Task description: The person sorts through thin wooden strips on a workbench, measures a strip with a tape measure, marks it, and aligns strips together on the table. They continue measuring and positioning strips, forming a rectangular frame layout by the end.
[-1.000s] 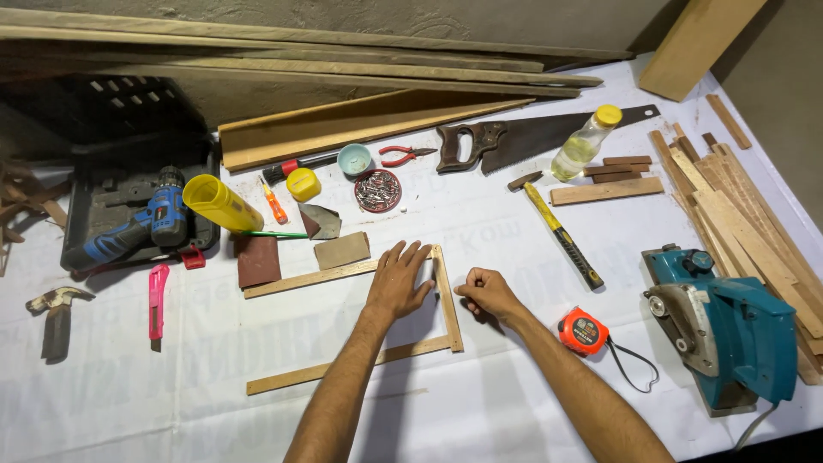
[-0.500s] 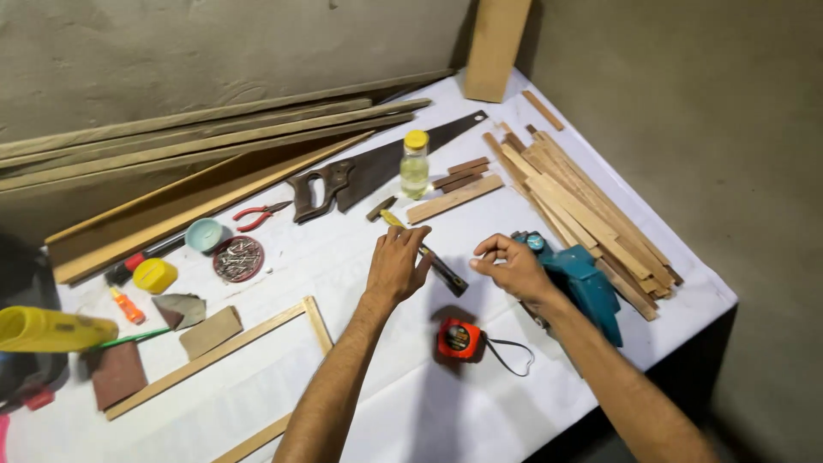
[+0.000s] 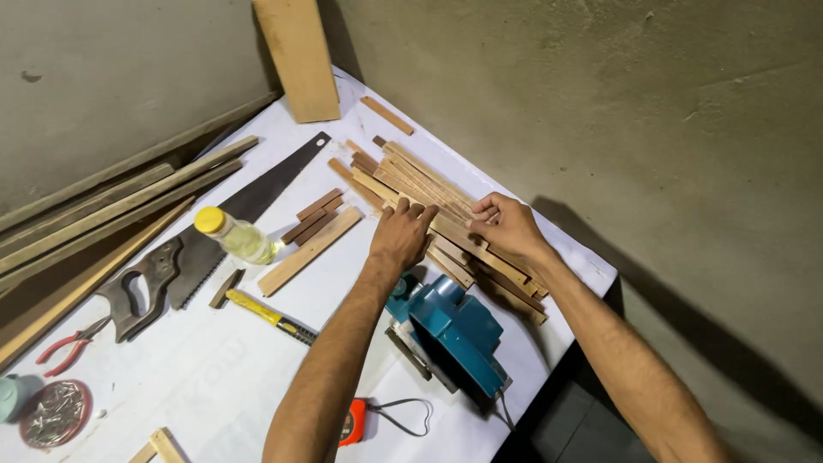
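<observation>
A pile of thin wooden strips [image 3: 429, 184] lies at the right end of the white-covered table [image 3: 214, 369]. My left hand [image 3: 400, 233] rests on the near part of the pile, fingers curled over a strip. My right hand [image 3: 507, 225] pinches the strips from the right side, fingers closed around them. A teal electric planer [image 3: 454, 330] sits just below my hands, partly under my left forearm.
A handsaw [image 3: 214, 236], a small bottle with a yellow cap [image 3: 236, 236], a yellow-handled hammer [image 3: 266, 313], loose short wood pieces [image 3: 310, 249], red pliers [image 3: 64, 350], a tin of nails [image 3: 53, 413] and an orange tape measure [image 3: 353, 424] lie around. Long boards [image 3: 103, 206] lean at left. Table edge at right.
My view swung right from the wooden frame to the table's right end. Both hands moved off the frame, past the hammer and planer, onto the pile of strips.
</observation>
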